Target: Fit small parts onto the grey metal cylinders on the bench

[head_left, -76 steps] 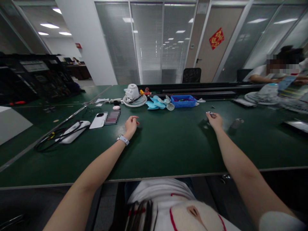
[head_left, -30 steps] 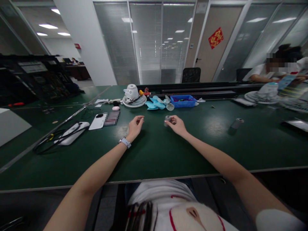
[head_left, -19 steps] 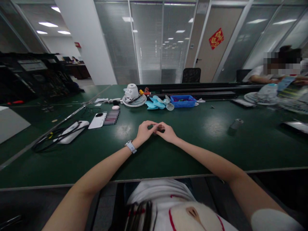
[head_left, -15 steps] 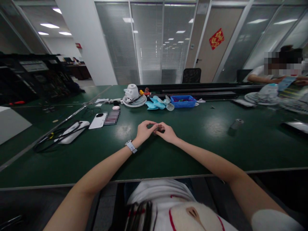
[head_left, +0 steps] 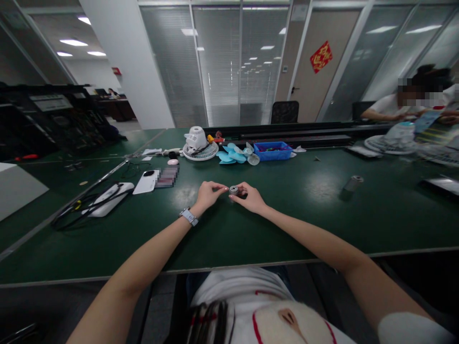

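Observation:
In the head view, a small grey metal cylinder (head_left: 233,190) with a round opening in its top end stands at the middle of the green table. My right hand (head_left: 250,197) grips it from the right between thumb and fingers. Just left of the cylinder, my left hand (head_left: 211,195) has thumb and forefinger pinched together at the tips. Whatever may be between those fingertips is too small to make out. A similar grey metal cylinder (head_left: 354,183) lies farther right on the table.
Behind my hands are a white fan housing (head_left: 196,139), light blue fan blades (head_left: 231,154) and a blue tray (head_left: 273,152) of small parts. To the left lie a white phone (head_left: 146,182) and a white device (head_left: 111,203) with a black cable. A co-worker (head_left: 385,109) sits at far right.
My left hand has drawn back slightly left from the cylinder, exposing its top. My right hand keeps its hold in nearly the same place.

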### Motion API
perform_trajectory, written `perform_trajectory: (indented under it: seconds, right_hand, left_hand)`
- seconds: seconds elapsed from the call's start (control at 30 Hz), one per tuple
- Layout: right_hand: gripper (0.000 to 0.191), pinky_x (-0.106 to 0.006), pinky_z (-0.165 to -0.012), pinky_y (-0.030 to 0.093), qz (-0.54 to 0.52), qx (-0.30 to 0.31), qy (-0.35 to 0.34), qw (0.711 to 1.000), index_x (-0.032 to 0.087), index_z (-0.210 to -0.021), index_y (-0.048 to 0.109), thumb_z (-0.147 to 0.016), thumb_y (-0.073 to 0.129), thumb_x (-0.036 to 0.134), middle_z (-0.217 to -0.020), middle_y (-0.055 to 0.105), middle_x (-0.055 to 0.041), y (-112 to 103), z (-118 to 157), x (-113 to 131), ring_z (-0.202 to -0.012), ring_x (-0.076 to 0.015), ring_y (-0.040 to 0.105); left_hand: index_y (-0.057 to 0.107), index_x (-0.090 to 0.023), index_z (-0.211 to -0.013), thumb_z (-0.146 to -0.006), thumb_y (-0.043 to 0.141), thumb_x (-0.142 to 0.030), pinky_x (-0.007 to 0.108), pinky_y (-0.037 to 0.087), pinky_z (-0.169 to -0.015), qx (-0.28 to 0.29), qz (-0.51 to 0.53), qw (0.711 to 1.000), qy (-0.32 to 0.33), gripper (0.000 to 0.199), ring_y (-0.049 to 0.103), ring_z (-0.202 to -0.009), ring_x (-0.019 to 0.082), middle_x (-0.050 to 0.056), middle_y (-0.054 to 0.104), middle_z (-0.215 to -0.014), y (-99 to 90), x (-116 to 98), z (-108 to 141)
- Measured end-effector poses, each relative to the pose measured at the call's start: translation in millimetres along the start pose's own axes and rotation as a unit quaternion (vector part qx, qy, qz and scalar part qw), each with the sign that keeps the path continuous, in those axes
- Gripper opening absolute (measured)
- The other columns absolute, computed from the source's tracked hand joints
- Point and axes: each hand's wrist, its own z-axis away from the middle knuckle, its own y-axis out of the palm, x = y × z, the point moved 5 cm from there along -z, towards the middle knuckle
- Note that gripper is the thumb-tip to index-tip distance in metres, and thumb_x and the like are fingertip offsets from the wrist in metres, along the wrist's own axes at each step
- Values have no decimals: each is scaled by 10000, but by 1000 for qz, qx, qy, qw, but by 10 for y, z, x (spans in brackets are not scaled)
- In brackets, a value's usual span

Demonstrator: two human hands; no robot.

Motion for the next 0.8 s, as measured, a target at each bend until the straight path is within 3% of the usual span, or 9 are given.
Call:
perform_trajectory:
  seconds: [0.07, 0.13, 0.3, 0.37, 0.47, 0.53, 0.63, 0.7, 0.8]
  right_hand:
    - [382, -325, -742, 546, 3, 0, 1, 1000, 216, -1038, 612, -776, 760, 451, -1012, 736, -53, -7, 16, 6, -820, -176, 688]
    - [389, -328, -744, 550, 2, 0, 4, 1000, 215, -1046, 614, -774, 762, 451, -1022, 735, -58, 7, 32, 12, -817, -176, 689]
    - [377, -333, -771, 559, -32, -28, 9, 999, 203, -1009, 626, -752, 781, 431, -1010, 740, -73, -112, -36, -1, -845, -184, 698]
    - [388, -337, -796, 554, -30, -86, 3, 996, 193, -999, 631, -746, 779, 447, -1024, 736, -90, -395, -120, -74, -877, -195, 698]
    - [434, -342, -783, 538, 33, -225, 21, 974, 171, -1023, 620, -757, 749, 488, -1052, 723, -127, -1102, -197, -342, -862, -211, 692]
    - [453, -350, -757, 519, 116, -308, 82, 941, 167, -1056, 607, -771, 729, 498, -1056, 716, -144, -1621, -157, -607, -820, -221, 684]
    - [409, -385, -809, 470, 229, -374, 210, 874, 183, -1117, 591, -817, 693, 442, -1080, 705, -175, -2237, 37, -986, -901, -265, 669]
    - [387, -424, -841, 437, 255, -391, 270, 842, 176, -1136, 583, -841, 663, 413, -1086, 688, -219, -2475, 184, -1158, -984, -311, 644]
    - [394, -464, -837, 426, 250, -394, 329, 821, 169, -1141, 578, -847, 641, 422, -1049, 670, -244, -2596, 308, -1300, -1010, -346, 621]
  left_hand:
    - [813, -256, -857, -809, 675, -418, 310, 464, -691, 66, -2, 998, -14, 218, 659, -734, 204, 41, 777, -818, 99, 131, 12]
    - [814, -260, -872, -801, 669, -438, 298, 455, -668, 91, -9, 996, -8, 240, 655, -720, 196, 42, 778, -827, 156, 203, 22]
    - [798, -235, -1004, -787, 650, -532, 283, 436, -637, 60, 21, 998, -31, 397, 644, -712, 197, 49, 759, -805, 129, 275, -12]
    - [786, -214, -1026, -821, 580, -586, 280, 425, -627, 19, 48, 997, -62, 471, 641, -713, 200, 49, 749, -798, 63, 330, -50]
    - [758, -187, -813, -871, 470, -588, 273, 410, -623, -51, 60, 991, -108, 497, 630, -705, 194, 50, 722, -752, -58, 457, -109]
    - [667, -190, -641, -874, 449, -547, 271, 394, -612, -89, 50, 985, -138, 479, 601, -655, 186, 41, 673, -658, -128, 556, -136]
    - [562, -207, -552, -843, 454, -470, 274, 381, -607, -131, 59, 976, -166, 407, 571, -619, 185, 25, 612, -582, -194, 675, -154]
    - [545, -212, -540, -813, 458, -426, 276, 386, -617, -145, 79, 970, -178, 357, 573, -626, 190, 23, 603, -575, -209, 723, -157]
    - [544, -214, -530, -781, 458, -389, 282, 396, -630, -154, 96, 964, -193, 318, 578, -632, 199, 27, 602, -570, -206, 753, -153]
